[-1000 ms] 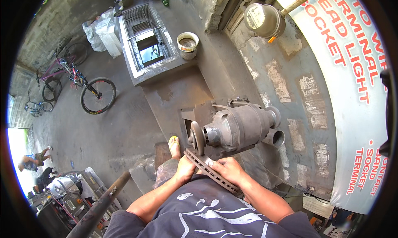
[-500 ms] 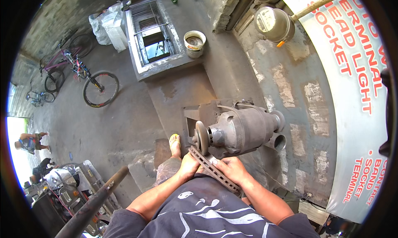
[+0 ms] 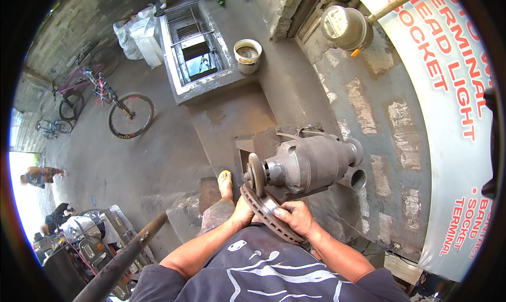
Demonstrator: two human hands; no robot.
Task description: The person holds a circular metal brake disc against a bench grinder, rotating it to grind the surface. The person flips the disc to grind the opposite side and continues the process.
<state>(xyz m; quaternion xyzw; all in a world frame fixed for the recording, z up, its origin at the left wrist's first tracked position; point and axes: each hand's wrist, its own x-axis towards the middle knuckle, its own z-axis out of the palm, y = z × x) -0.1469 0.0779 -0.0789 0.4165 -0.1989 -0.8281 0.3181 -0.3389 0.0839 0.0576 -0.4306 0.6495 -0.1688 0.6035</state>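
Note:
A vented brake disc [image 3: 270,219] is held at a slant in front of my body, its slotted rim toward me and part of its shiny flat face showing. My left hand [image 3: 243,212] is closed on its left side, the fingers partly hidden behind the rim. On the right, my right hand [image 3: 296,218] grips the disc with the thumb over the face. The disc's upper left part is at the grinding wheel [image 3: 256,173] of a grey bench grinder [image 3: 311,162]; I cannot tell whether they touch.
A brick wall and a white banner [image 3: 448,144] stand to the right. Beyond the grinder are a framed grate [image 3: 190,23] and a bucket [image 3: 247,56]. Bicycles [image 3: 130,115], a dark pole [image 3: 124,257], machine parts [image 3: 97,239] and a distant person [image 3: 42,176] are at left.
My hands have tilted the brake disc, so more of its flat face shows now. Both hands still grip it by the grinding wheel. The distant person has changed posture.

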